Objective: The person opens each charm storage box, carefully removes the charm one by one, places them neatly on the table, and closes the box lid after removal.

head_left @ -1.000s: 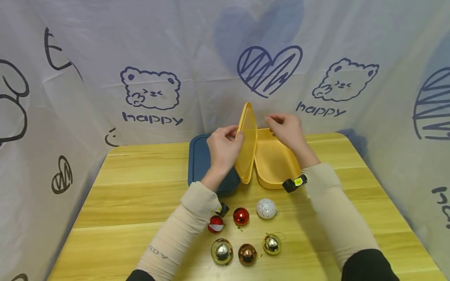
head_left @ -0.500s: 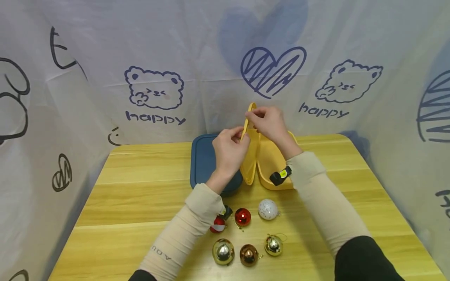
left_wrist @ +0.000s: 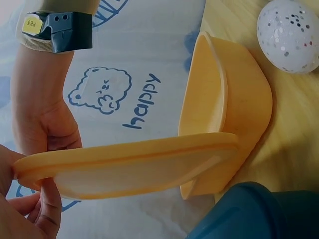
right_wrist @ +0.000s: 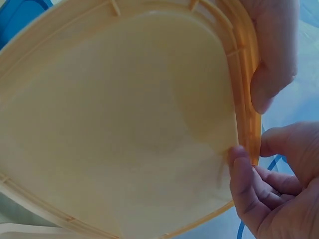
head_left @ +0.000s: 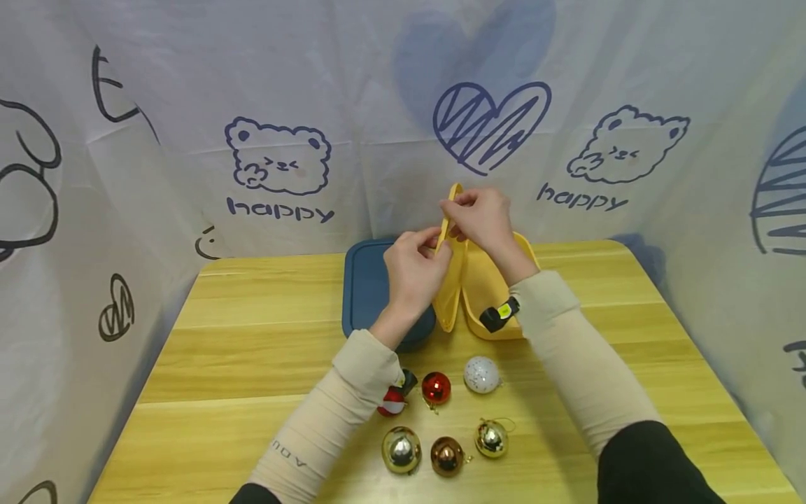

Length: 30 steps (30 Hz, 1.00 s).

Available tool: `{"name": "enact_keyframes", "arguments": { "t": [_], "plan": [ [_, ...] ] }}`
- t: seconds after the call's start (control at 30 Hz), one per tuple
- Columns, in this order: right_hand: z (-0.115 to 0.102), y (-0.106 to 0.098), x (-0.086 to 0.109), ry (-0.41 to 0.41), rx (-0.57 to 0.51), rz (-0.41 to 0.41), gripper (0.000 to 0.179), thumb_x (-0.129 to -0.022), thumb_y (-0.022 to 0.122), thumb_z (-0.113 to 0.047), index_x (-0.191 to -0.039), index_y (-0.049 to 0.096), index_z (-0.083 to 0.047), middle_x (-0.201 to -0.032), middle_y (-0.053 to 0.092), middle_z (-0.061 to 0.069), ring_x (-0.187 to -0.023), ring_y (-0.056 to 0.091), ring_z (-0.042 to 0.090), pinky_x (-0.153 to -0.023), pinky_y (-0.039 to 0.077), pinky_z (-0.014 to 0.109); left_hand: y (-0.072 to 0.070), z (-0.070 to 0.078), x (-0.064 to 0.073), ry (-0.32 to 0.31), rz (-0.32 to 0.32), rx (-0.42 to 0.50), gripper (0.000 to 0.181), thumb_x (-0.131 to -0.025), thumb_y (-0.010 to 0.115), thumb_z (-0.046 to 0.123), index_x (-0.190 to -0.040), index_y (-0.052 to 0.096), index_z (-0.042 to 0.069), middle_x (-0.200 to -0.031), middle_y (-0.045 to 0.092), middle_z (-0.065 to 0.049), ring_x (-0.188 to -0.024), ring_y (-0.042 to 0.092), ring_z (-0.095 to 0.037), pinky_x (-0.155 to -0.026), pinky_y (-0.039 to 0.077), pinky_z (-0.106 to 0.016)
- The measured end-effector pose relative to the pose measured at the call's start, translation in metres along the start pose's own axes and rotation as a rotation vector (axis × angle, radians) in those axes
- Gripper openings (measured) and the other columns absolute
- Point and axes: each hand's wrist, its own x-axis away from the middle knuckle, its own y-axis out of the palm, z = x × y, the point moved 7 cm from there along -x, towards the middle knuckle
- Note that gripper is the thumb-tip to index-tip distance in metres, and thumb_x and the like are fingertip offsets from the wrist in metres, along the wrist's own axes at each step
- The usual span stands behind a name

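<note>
A yellow lid [head_left: 448, 290] stands on edge, leaning between the blue box and the yellow box. My left hand [head_left: 415, 271] pinches its upper rim, thumb on one face and fingers on the other. Further along that rim, near the top corner, my right hand [head_left: 483, 218] grips the lid. The lid's broad face fills most of the right wrist view, with both hands at its edge. The yellow box [head_left: 485, 280] sits just to the right with its top uncovered, its inside partly hidden by my right forearm. To the left lies the blue box [head_left: 365, 280] under its own blue lid.
Nearer on the wooden table are several baubles: a white speckled one [head_left: 481, 374], a red one [head_left: 436, 387], a red-and-white one [head_left: 392, 402] partly behind my left wrist, two gold ones [head_left: 401, 450] and a brown one [head_left: 447, 456]. A printed curtain [head_left: 378, 175] hangs behind.
My right hand has come left from over the yellow box and taken hold of the lid's upper rim. The lid has turned more edge-on. My left hand keeps its hold; the baubles lie as before.
</note>
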Motion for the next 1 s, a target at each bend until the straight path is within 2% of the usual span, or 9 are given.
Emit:
{"name": "enact_keyframes", "arguments": {
  "t": [0.17,0.43,0.73,0.9,1.0],
  "plan": [
    [0.004,-0.002,0.0,0.044,-0.059,0.002,0.027,-0.097,0.072,-0.023,-0.098,0.077,0.004,-0.069,0.071,0.008,-0.048,0.064,0.007,-0.05,0.057,0.022,0.003,0.004,0.003,-0.001,-0.029,0.017,0.027,-0.094,0.074,0.014,-0.116,0.081,0.0,-0.094,0.074,-0.014,-0.072,0.071,-0.024,-0.063,0.059,-0.029],
    [0.013,-0.007,0.004,0.112,-0.135,0.002,0.026,-0.098,0.072,-0.02,-0.106,0.076,0.004,-0.067,0.069,0.005,-0.049,0.065,0.011,-0.053,0.059,0.024,0.008,0.007,0.008,0.029,-0.059,0.022,0.028,-0.093,0.075,0.015,-0.117,0.081,0.002,-0.095,0.074,-0.013,-0.071,0.072,-0.024,-0.062,0.058,-0.026],
    [0.019,-0.014,0.006,0.116,-0.187,0.006,0.029,-0.098,0.072,-0.019,-0.111,0.075,0.007,-0.067,0.07,0.002,-0.05,0.066,0.01,-0.053,0.059,0.025,0.013,0.007,0.012,0.074,-0.088,0.07,0.028,-0.095,0.078,0.018,-0.117,0.08,0.001,-0.095,0.074,-0.014,-0.075,0.075,-0.024,-0.067,0.061,-0.026],
    [0.023,-0.017,0.006,0.13,-0.235,-0.002,0.03,-0.098,0.072,-0.018,-0.113,0.074,0.008,-0.07,0.072,0.002,-0.05,0.065,0.01,-0.053,0.059,0.025,0.016,0.001,0.014,0.083,-0.121,0.127,0.026,-0.099,0.074,0.018,-0.118,0.08,0.002,-0.095,0.074,-0.014,-0.079,0.075,-0.024,-0.073,0.062,-0.028],
    [0.026,-0.018,0.007,0.145,-0.244,-0.011,0.03,-0.099,0.073,-0.019,-0.114,0.075,0.006,-0.074,0.074,0.006,-0.05,0.065,0.01,-0.053,0.059,0.025,0.018,-0.008,0.014,0.051,-0.123,0.15,0.025,-0.102,0.071,0.018,-0.118,0.08,0.002,-0.096,0.076,-0.014,-0.08,0.074,-0.025,-0.073,0.06,-0.027]
  ]
}}
